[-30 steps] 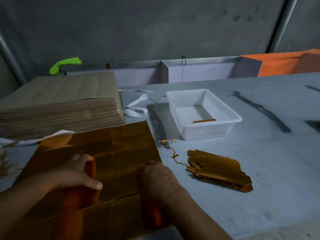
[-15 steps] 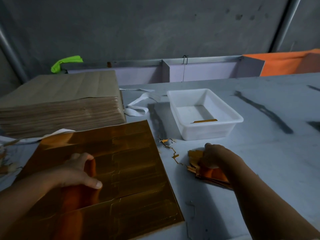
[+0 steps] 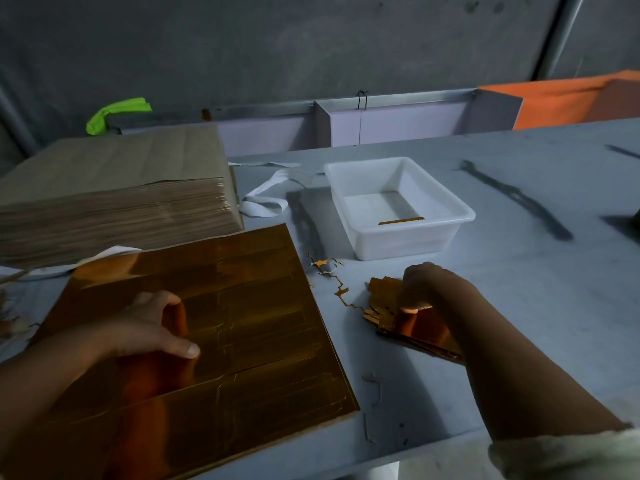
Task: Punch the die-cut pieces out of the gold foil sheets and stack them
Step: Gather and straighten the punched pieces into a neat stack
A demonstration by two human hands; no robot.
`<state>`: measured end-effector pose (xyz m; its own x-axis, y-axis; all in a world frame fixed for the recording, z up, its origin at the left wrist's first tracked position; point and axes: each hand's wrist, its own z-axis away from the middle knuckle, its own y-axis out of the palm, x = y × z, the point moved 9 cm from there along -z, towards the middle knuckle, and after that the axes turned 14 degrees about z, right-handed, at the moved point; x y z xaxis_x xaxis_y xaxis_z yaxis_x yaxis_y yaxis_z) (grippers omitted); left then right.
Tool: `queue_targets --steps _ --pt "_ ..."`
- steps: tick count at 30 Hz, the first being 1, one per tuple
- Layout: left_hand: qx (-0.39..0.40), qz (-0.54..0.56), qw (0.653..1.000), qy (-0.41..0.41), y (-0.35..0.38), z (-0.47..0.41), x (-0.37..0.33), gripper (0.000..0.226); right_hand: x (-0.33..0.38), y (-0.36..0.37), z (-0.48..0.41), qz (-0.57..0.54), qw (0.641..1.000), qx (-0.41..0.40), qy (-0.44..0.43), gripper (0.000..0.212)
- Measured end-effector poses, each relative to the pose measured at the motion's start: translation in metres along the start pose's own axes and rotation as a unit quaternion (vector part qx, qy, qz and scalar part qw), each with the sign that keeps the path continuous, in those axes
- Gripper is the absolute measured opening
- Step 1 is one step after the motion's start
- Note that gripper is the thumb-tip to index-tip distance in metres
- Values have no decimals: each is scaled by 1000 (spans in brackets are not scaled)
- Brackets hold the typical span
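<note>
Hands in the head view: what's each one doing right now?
Left hand: open, pressing down on the gold foil sheets, gripping nothing.
Right hand: closed, pinching the punched gold pieces.

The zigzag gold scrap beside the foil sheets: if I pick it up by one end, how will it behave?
Probably floppy: the scrap is a thin, crooked strip lying flat on the table. Likely fragile too; its narrow bends look easy to tear. It seems very light, so a push may slide it.

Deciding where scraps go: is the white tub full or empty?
Nearly empty: the white tub holds only one thin gold strip, lying on its floor near the front wall.
</note>
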<state>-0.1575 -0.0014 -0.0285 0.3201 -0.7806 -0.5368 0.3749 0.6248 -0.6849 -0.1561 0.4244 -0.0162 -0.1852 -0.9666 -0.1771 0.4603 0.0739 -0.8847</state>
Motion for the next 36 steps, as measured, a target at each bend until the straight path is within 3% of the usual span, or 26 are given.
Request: queue_targets --steps 2,6,10,12,14,16,18,24,27,30,36 --pt "-5 2 1000 1 -1 0 0 128 0 -2 4 3 1000 12 -7 19" --pt "-5 1 1000 0 -2 -2 0 123 -2 -12 11 -46 998 6 -43 35" --pt "-75 31 996 21 -8 -6 -12 100 -9 -36 20 -198 974 -68 -85 27" --pt "-136 25 988 63 -9 -1 -31 91 -17 -50 25 -326 931 -133 -98 27" --pt "-170 44 979 104 -1 7 -54 80 -18 -53 31 -476 857 -152 -129 37" --pt "-164 74 974 135 17 16 -76 71 -11 -43 32 -578 789 -140 -153 43" --pt "-136 88 972 170 39 24 -99 66 -4 -29 29 -620 760 -133 -144 41" --pt "-42 152 946 282 105 38 -170 75 -4 0 21 -678 715 -145 -91 35" --pt "10 252 926 281 127 36 -198 80 -3 -1 23 -694 696 -151 -106 35" --pt "33 346 900 262 141 33 -217 72 2 -3 27 -679 706 -158 -126 41" --pt "14 323 917 233 162 29 -221 61 6 8 23 -675 710 -154 -130 43"
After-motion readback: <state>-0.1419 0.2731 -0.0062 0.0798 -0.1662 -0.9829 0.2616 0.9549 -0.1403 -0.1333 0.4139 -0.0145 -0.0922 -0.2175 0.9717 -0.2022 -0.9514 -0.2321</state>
